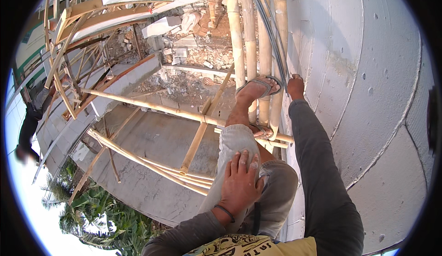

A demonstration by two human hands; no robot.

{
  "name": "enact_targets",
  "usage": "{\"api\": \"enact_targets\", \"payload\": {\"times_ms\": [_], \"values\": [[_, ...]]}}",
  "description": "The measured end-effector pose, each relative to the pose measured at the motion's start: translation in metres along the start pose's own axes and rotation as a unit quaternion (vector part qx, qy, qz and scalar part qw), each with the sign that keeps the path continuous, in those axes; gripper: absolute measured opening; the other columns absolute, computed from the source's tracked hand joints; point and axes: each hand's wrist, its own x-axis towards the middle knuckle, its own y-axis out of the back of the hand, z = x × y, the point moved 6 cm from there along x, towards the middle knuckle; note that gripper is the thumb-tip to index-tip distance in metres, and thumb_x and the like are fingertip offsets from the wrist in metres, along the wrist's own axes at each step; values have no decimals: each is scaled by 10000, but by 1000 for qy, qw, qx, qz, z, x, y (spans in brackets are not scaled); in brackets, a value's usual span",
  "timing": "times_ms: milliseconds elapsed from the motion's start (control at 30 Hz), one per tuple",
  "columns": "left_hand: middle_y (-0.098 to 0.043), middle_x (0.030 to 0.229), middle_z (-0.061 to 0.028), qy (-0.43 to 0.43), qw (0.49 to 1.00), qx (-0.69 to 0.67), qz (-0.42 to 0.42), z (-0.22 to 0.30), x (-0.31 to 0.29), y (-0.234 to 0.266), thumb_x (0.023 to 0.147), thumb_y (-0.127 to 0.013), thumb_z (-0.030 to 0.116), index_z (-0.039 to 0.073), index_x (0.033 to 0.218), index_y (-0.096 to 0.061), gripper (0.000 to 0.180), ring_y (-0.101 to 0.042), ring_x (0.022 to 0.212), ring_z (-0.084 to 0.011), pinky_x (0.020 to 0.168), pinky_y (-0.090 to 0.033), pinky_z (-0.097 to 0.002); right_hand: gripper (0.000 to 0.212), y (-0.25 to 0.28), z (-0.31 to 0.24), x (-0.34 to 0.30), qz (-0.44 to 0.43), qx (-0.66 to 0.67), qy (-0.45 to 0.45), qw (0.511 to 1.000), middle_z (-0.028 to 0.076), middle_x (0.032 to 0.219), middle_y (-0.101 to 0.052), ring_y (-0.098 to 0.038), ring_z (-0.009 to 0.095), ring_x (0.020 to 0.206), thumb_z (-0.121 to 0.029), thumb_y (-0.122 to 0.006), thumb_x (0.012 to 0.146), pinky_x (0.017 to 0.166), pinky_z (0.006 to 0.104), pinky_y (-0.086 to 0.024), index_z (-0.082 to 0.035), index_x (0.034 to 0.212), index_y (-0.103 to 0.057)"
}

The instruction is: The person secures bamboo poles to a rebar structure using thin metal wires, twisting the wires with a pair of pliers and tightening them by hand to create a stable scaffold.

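Note:
My left hand [241, 182] lies flat on my bent knee, over the light trouser leg [237, 145], its fingers stretched and a little apart. It holds nothing. My right arm reaches forward along the pale wall [368, 71]. At its end, my right hand [297, 87] has curled fingers, close beside the lower ends of several thin dark rods [271, 21]. What it grips, if anything, is too small to make out. My feet, in flip-flops [267, 86], rest on upright-looking bamboo poles [264, 62] that run beside the wall.
Bamboo crosspieces [156, 107] span the drop on the left. Below lie broken bricks and rubble [202, 48] and a grey concrete slab [152, 141]. Timber framing [73, 25] stands at the far left, near another person in dark clothing [32, 117]. Green plants [106, 214] grow below.

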Motion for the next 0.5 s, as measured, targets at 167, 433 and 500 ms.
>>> {"api": "enact_targets", "payload": {"times_ms": [167,433,500], "values": [[-447,1374,-237,-1,1000,-13,12,-2,3,4,800,-714,327,51,1318,-519,619,-419,1287,-419,1058,-339,-524,350,-31,9,24,-33,95,-8,995,223,964,-692,-665,363,931,-224,-657,844,841,427,-503,18,1095,-636],[-466,1353,-219,4,1000,-20,21,-3,2,11,795,-726,337,71,1309,-532,610,-437,1281,-383,1048,-355,-511,226,-61,40,35,-119,157,1,980,139,811,-695,-665,208,733,-146,-703,832,678,343,-515,36,957,-653],[-439,1375,-226,-5,1000,-21,23,2,1,13,785,-722,313,53,1298,-526,608,-417,1282,-399,1053,-347,-515,206,-64,42,38,-134,179,13,975,125,791,-687,-650,192,711,-132,-697,833,660,336,-508,37,941,-648]]}}
